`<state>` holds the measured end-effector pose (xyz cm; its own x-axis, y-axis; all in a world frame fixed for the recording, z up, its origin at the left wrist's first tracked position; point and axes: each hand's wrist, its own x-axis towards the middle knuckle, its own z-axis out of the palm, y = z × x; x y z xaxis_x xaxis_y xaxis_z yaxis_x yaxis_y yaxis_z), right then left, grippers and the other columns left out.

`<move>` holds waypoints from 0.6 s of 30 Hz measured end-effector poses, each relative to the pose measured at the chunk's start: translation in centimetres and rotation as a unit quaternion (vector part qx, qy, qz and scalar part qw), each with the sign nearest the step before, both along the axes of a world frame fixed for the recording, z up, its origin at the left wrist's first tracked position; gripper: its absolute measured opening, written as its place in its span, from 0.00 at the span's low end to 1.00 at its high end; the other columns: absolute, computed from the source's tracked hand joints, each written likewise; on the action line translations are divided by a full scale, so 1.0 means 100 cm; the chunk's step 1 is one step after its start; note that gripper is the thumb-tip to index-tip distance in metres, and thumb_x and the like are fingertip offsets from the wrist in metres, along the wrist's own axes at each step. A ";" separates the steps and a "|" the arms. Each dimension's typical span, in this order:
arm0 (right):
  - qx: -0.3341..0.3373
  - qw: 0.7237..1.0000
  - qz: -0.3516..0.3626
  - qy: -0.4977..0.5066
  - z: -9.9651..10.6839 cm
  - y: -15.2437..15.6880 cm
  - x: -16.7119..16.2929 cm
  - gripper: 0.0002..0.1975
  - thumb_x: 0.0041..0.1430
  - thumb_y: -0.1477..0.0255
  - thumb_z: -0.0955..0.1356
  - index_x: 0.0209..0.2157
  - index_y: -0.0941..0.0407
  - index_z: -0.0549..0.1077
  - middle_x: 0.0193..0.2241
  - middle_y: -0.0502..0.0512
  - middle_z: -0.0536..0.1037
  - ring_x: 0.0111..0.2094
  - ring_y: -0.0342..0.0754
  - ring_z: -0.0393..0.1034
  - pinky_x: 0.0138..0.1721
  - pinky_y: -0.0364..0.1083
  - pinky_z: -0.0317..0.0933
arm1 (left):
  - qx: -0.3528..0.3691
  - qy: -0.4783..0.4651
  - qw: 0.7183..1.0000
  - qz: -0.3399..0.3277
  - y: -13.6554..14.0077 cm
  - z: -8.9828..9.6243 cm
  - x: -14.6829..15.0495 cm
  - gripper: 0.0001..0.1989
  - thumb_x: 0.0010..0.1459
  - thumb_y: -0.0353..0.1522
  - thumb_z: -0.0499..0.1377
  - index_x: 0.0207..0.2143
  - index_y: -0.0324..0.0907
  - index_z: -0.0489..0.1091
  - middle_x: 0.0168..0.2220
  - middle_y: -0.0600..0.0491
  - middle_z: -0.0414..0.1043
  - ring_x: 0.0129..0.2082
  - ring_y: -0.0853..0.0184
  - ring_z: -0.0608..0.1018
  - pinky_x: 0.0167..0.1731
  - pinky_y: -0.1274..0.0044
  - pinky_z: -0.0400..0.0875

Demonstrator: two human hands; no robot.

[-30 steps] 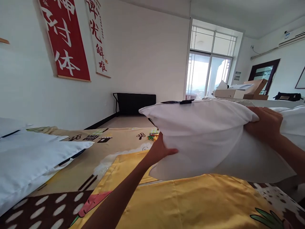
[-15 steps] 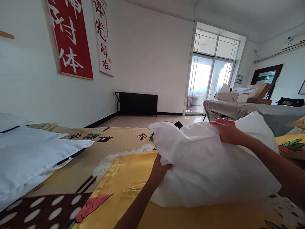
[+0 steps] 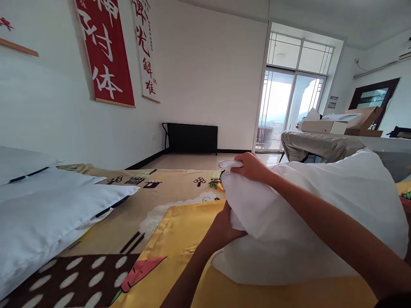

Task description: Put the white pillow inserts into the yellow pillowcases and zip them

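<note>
A plump white pillow (image 3: 298,226) rests on a yellow satin cloth (image 3: 192,218) with a printed carrot. My left hand (image 3: 224,229) grips the pillow's near left side, thumb on top and fingers tucked behind the fabric. Up at the far left corner, my right hand (image 3: 252,167) pinches the white fabric, its forearm lying across the pillow. Under the yellow cloth spreads a patterned blanket (image 3: 173,185) in beige and brown with white dots.
Stacked white pillows (image 3: 58,214) lie at the left. A black folded panel (image 3: 192,139) stands by the far wall. Right of the glass door (image 3: 279,107), cardboard boxes (image 3: 340,124) sit on a plastic-covered table (image 3: 308,141). Scrolls (image 3: 111,55) hang on the left wall.
My right hand has moved left from the pillow's top edge to its far left corner and grips it there. My left hand keeps its hold. The view has turned slightly left.
</note>
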<state>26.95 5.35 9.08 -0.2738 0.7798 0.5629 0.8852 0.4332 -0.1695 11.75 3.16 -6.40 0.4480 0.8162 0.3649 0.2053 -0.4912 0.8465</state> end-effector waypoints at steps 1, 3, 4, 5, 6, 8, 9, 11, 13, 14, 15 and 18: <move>0.015 1.000 -0.002 0.014 0.001 0.002 0.001 0.10 0.51 0.67 0.66 0.20 0.56 0.67 0.19 0.47 0.66 0.25 0.43 0.57 0.28 0.42 0.48 | -0.009 0.004 1.000 0.005 0.001 0.004 -0.004 0.41 0.37 0.39 0.69 0.54 0.46 0.56 0.48 0.46 0.71 0.46 0.52 0.73 0.43 0.66 0.69; 0.044 0.998 -0.012 0.043 0.003 0.003 0.001 0.13 0.51 0.67 0.66 0.17 0.56 0.62 0.17 0.45 0.61 0.23 0.41 0.52 0.28 0.42 0.46 | -0.031 0.011 0.999 0.021 0.005 0.010 -0.010 0.41 0.37 0.40 0.68 0.52 0.46 0.54 0.44 0.47 0.73 0.42 0.54 0.75 0.39 0.69 0.69; 0.053 0.997 -0.017 0.055 0.004 0.002 0.000 0.14 0.51 0.67 0.66 0.17 0.56 0.61 0.16 0.44 0.59 0.23 0.41 0.51 0.28 0.42 0.45 | -0.040 0.018 0.998 0.037 0.007 0.010 -0.012 0.40 0.37 0.41 0.68 0.52 0.46 0.53 0.41 0.48 0.73 0.40 0.55 0.76 0.37 0.70 0.69; 0.059 0.996 -0.021 0.064 0.004 0.000 -0.003 0.15 0.51 0.67 0.66 0.16 0.56 0.60 0.16 0.44 0.58 0.23 0.41 0.50 0.28 0.42 0.45 | -0.044 0.026 0.997 0.056 0.010 0.009 -0.012 0.41 0.37 0.42 0.68 0.51 0.45 0.53 0.38 0.48 0.73 0.38 0.55 0.76 0.34 0.71 0.68; 0.064 0.995 -0.022 0.070 0.003 -0.002 -0.006 0.16 0.51 0.67 0.66 0.16 0.56 0.59 0.16 0.44 0.57 0.23 0.41 0.50 0.28 0.42 0.44 | -0.045 0.033 0.995 0.078 0.014 0.006 -0.012 0.41 0.36 0.44 0.68 0.51 0.44 0.53 0.35 0.49 0.73 0.36 0.55 0.76 0.32 0.73 0.67; 0.082 0.994 -0.014 0.073 -0.001 -0.008 -0.014 0.16 0.53 0.67 0.65 0.16 0.56 0.60 0.17 0.45 0.59 0.23 0.41 0.52 0.27 0.43 0.45 | -0.029 0.033 0.990 0.132 0.025 -0.005 -0.009 0.35 0.39 0.44 0.66 0.47 0.43 0.57 0.29 0.53 0.71 0.31 0.58 0.75 0.28 0.75 0.64; 0.093 0.993 -0.003 0.066 -0.005 -0.013 -0.019 0.15 0.54 0.67 0.65 0.16 0.55 0.62 0.18 0.46 0.61 0.23 0.42 0.53 0.28 0.43 0.46 | -0.016 0.028 0.987 0.155 0.031 -0.012 -0.008 0.28 0.42 0.43 0.65 0.43 0.43 0.60 0.25 0.55 0.69 0.28 0.60 0.74 0.26 0.76 0.62; 0.114 0.993 0.028 0.032 -0.017 -0.024 -0.027 0.12 0.56 0.69 0.64 0.19 0.55 0.68 0.20 0.47 0.65 0.24 0.43 0.58 0.31 0.44 0.49 | 0.000 0.015 0.983 0.180 0.044 -0.027 -0.006 0.13 0.47 0.39 0.59 0.33 0.43 0.64 0.20 0.58 0.64 0.24 0.65 0.70 0.25 0.78 0.58; 0.133 0.989 0.058 -0.007 -0.034 -0.036 -0.034 0.10 0.55 0.75 0.63 0.23 0.54 0.72 0.24 0.49 0.69 0.27 0.44 0.62 0.36 0.45 0.52 | -0.006 0.010 0.982 0.187 0.056 -0.040 -0.009 0.08 0.49 0.37 0.56 0.24 0.42 0.63 0.19 0.58 0.62 0.23 0.68 0.68 0.25 0.79 0.57; 0.142 0.987 0.074 -0.020 -0.044 -0.042 -0.036 0.10 0.54 0.77 0.63 0.24 0.53 0.73 0.25 0.50 0.70 0.29 0.45 0.63 0.38 0.46 0.52 | -0.015 0.010 0.982 0.190 0.061 -0.045 -0.011 0.10 0.49 0.37 0.55 0.21 0.41 0.63 0.19 0.58 0.63 0.23 0.69 0.67 0.24 0.79 0.56; 0.151 0.984 0.090 -0.030 -0.056 -0.047 -0.037 0.11 0.53 0.79 0.63 0.26 0.53 0.74 0.27 0.51 0.71 0.30 0.45 0.64 0.39 0.46 0.53 | -0.022 0.010 0.980 0.196 0.064 -0.049 -0.013 0.10 0.49 0.37 0.55 0.20 0.41 0.63 0.19 0.58 0.63 0.23 0.69 0.67 0.24 0.79 0.56; 0.186 0.972 0.142 -0.019 -0.095 -0.053 -0.036 0.12 0.53 0.82 0.62 0.28 0.53 0.75 0.27 0.52 0.71 0.31 0.46 0.64 0.38 0.47 0.54 | -0.031 0.018 0.974 0.224 0.069 -0.057 -0.019 0.08 0.47 0.35 0.53 0.20 0.40 0.64 0.18 0.58 0.63 0.22 0.70 0.66 0.23 0.80 0.55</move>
<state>23.38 0.03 -0.45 -0.4749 0.4140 0.7766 0.7228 0.6869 0.0758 9.89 10.10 -12.06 0.0528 0.9526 0.2996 0.4174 -0.2937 0.8600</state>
